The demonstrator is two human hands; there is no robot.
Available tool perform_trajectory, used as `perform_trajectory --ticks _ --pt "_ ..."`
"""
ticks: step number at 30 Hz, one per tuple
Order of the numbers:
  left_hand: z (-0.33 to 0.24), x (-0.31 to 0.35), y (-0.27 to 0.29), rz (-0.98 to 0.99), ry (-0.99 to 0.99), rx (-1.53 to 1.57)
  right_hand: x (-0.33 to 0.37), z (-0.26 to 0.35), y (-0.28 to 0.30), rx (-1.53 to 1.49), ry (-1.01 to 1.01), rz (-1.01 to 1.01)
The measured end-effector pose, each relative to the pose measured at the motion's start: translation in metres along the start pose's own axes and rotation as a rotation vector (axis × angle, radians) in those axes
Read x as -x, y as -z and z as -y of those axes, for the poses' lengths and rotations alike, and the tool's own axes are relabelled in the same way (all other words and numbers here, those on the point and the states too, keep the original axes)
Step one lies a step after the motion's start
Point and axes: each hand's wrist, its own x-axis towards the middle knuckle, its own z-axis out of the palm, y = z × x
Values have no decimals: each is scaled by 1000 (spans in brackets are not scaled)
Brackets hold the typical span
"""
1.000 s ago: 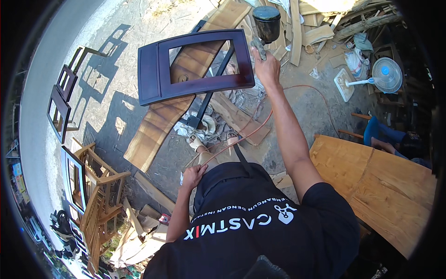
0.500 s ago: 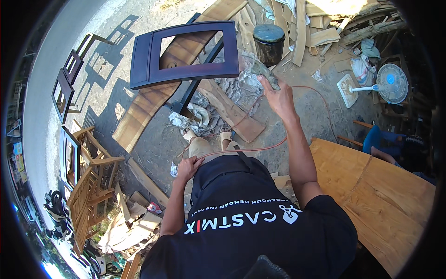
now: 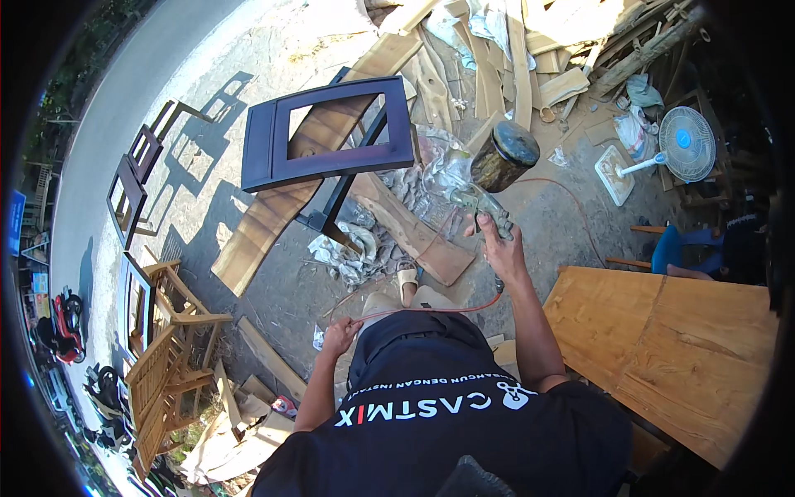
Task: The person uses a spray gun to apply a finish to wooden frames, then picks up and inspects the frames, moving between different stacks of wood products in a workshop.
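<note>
My right hand is closed round a spray gun, which carries a stained dark cup and is tilted away from me. From beneath that hand a thin red hose runs left across my waist. My left hand is closed on the hose by my left hip. Ahead and to the left, a dark brown wooden frame panel with a rectangular opening lies raised on a dark stand. It is apart from the spray gun.
A long plank passes under the panel. Crumpled plastic sheeting and another board lie near my feet. To the right are a wooden tabletop, a standing fan and a seated person. Wooden chairs stand at left.
My right hand has come nearer to me with the spray gun, whose cup now tilts to the right. The hose has shifted. My left hand has moved slightly down, still holding it.
</note>
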Motion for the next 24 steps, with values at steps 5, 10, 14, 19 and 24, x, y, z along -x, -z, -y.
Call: perform_trajectory --ticks 5,10,14,19,24 --pt "34 -7 -21 239 4 -106 39 -11 20 -55 107 -131" --pt "125 10 -86 212 -164 89 65 -8 20 38 210 -187" --pt "101 30 -92 130 -115 -69 90 -24 32 -19 213 -260" --pt "46 25 -80 16 12 6 68 -13 49 86 130 -250" --pt "-12 -12 -67 -8 106 144 17 11 72 -77 3 -190"
